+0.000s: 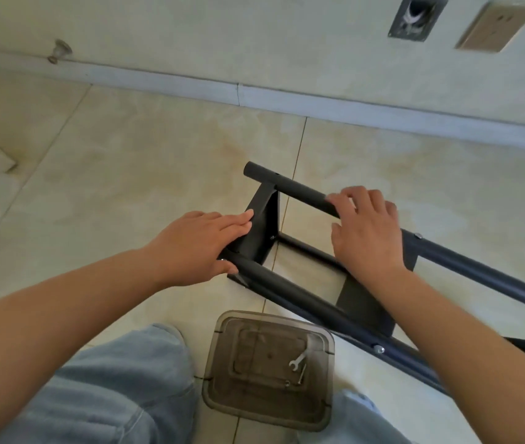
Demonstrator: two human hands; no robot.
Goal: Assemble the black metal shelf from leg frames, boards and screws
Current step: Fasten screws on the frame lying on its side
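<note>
The black metal shelf (290, 187) lies on its side on the tiled floor, its tube legs running from the centre toward the lower right. A black board (262, 225) is fixed between the legs at the near end, and a second board (360, 302) sits further along. My left hand (203, 245) rests flat with straight fingers on the end board and the near tube. My right hand (367, 232) lies over the far tube (299, 192), fingers curled on it. Silver screws (379, 349) show in the tubes.
A translucent grey plastic tray (222, 379) stands on the floor between my knees, holding a small wrench (298, 362) and a screw. A wall with a skirting board (286, 100) runs behind the shelf. My jeans fill the bottom of the view.
</note>
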